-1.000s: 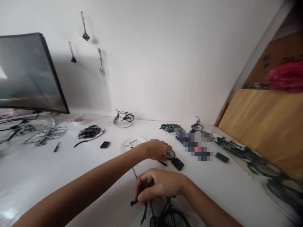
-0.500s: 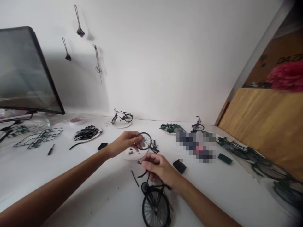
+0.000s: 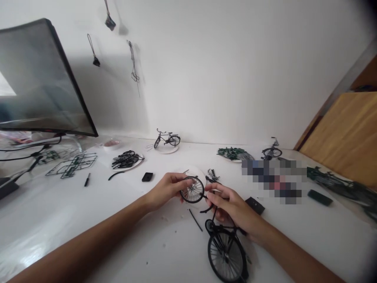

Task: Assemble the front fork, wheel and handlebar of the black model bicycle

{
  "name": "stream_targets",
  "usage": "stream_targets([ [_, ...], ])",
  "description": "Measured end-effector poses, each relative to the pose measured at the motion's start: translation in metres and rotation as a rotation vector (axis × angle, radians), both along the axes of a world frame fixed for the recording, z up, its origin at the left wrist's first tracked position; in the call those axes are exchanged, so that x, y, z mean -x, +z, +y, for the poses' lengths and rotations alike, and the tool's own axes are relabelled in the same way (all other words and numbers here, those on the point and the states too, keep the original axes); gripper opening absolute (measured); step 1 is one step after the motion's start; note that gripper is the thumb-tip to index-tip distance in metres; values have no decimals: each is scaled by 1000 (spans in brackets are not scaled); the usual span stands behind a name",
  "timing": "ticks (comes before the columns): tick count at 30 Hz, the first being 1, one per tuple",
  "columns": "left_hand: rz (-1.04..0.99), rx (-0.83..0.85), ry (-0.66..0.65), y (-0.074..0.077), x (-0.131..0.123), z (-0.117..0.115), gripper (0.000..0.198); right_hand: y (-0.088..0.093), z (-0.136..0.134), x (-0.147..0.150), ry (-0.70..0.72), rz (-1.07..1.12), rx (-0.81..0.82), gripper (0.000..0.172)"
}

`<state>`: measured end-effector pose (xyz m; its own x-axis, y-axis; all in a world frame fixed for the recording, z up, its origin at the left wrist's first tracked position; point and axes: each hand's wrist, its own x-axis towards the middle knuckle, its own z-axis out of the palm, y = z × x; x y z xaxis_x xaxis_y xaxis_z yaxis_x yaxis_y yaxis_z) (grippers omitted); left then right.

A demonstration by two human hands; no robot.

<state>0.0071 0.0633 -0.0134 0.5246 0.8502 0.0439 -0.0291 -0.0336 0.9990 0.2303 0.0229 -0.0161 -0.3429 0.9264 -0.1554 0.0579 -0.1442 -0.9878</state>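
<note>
My left hand (image 3: 172,186) pinches a small black spoked wheel (image 3: 193,189) by its left side. Close on the right, my right hand (image 3: 228,202) is closed around the front of a black model bicycle frame (image 3: 219,226), which has its rear wheel (image 3: 226,255) fitted and hanging toward me. The loose wheel's right edge is up against the fork end at my right fingertips; whether they touch, I cannot tell. A curved black mudguard (image 3: 207,209) shows below those fingers. Behind both hands lies a white plate (image 3: 196,170), partly hidden.
A thin black rod (image 3: 195,219) lies before my hands. Black parts fill a plate (image 3: 129,159) at left, green parts another (image 3: 234,153). A finished model bicycle (image 3: 167,139) stands by the wall. A screwdriver (image 3: 87,179) and monitor (image 3: 47,78) are left; a black box (image 3: 255,205) is right.
My left hand has brought the wheel down to the front of the frame, beside my right fingers. The view has turned left, so everything sits farther right.
</note>
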Motion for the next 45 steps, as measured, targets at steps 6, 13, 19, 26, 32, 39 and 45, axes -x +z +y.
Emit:
stream_targets([
  [6, -13, 19, -11, 3, -10, -10, 36, -2, -1, 2, -8, -66, -33, 41],
  [13, -16, 11, -21, 5, -16, -20, 35, 0, -2, 3, 63, -77, -83, 33],
  [19, -4, 4, -32, 4, -18, -23, 34, 0, -1, 3, 104, -101, -88, 31],
  [26, -5, -7, -33, 2, -17, -24, 32, 4, -3, 3, 109, -103, -89, 27],
  [32, -3, 21, -24, 3, -18, -25, 36, 1, -2, 1, 124, -92, -96, 27],
  [39, 5, 36, -23, 2, -18, -25, 37, 3, -3, 1, 130, -94, -89, 25],
  [45, 107, -36, 34, -1, -14, -24, 40, 4, -3, 1, 133, -95, -103, 26],
])
